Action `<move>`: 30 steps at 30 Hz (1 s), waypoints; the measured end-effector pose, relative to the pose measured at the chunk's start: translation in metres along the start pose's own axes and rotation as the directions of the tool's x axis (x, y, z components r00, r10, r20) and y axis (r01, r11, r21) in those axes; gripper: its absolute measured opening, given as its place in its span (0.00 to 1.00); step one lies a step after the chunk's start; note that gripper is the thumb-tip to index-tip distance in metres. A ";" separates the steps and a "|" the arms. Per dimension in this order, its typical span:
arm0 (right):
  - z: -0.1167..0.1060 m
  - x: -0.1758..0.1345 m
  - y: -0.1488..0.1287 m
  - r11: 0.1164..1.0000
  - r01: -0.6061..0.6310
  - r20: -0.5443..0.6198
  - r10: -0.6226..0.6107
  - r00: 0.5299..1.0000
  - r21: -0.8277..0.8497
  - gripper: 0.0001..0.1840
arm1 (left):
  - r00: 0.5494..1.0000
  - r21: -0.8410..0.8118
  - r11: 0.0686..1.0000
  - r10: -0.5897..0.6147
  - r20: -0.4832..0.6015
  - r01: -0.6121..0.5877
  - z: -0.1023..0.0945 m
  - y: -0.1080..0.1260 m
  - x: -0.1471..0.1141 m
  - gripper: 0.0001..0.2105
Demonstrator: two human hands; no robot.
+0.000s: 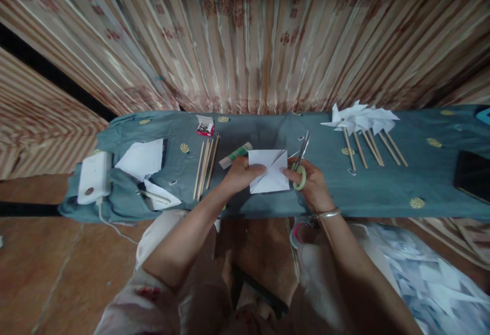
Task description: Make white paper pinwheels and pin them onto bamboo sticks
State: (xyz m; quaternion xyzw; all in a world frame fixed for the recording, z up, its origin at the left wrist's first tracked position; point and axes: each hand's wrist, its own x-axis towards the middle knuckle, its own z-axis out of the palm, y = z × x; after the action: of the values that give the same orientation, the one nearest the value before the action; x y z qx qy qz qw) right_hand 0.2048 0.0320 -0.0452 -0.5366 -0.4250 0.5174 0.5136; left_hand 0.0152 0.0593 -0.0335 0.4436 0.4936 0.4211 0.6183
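Observation:
A square sheet of white paper (269,182) with diagonal creases and a slit toward its upper right corner is held up over the table. My left hand (243,174) pinches its left side, thumb on top. My right hand (311,182) has its thumb on the right edge of the paper and also holds a pair of scissors (302,159), with a pale green handle ring at the palm and the blades pointing up and away. Behind my left hand lies a green and white glue stick (236,155). Several wooden sticks (205,164) lie to the left of it.
Finished white paper pinwheels (360,118) on sticks lie at the right. A red box of pins (205,126) stands at the back. Paper sheets (142,159) and a white power adapter (95,176) are at the left, a dark tablet-like object (472,176) far right. A curtain (245,44) hangs behind.

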 end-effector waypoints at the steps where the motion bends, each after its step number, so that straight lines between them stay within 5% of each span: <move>1: 0.001 0.000 0.000 1.000 -0.011 0.004 0.011 1.000 0.006 0.23 | 1.000 0.002 1.000 -0.011 -0.004 0.011 0.000 0.000 0.000 0.07; 12: 0.011 0.007 0.006 0.983 0.010 -0.229 0.033 0.973 0.183 0.23 | 0.993 -0.334 0.939 -0.046 0.112 0.081 0.022 0.009 -0.014 0.20; 19: 0.021 0.003 0.004 0.981 -0.007 -0.253 0.057 0.966 0.195 0.24 | 0.997 -0.238 0.971 -0.031 -0.073 0.012 0.033 -0.007 -0.015 0.15; 24: 0.022 -0.003 0.005 0.995 -0.002 -0.138 0.015 0.990 0.099 0.24 | 0.979 -0.194 0.981 -0.034 -0.201 -0.005 0.027 -0.007 -0.009 0.11; 30: 0.014 -0.022 -0.001 0.999 -0.023 0.199 0.027 0.980 -0.023 0.25 | 0.950 -0.197 0.972 0.059 -0.305 -0.124 0.010 0.012 -0.001 0.12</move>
State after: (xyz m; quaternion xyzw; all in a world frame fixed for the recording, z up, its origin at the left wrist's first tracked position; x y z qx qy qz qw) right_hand 0.1889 0.0119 -0.0408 -0.4927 -0.4728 0.5705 0.4564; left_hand 0.0235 0.0604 -0.0205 0.3286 0.5116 0.5620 0.5607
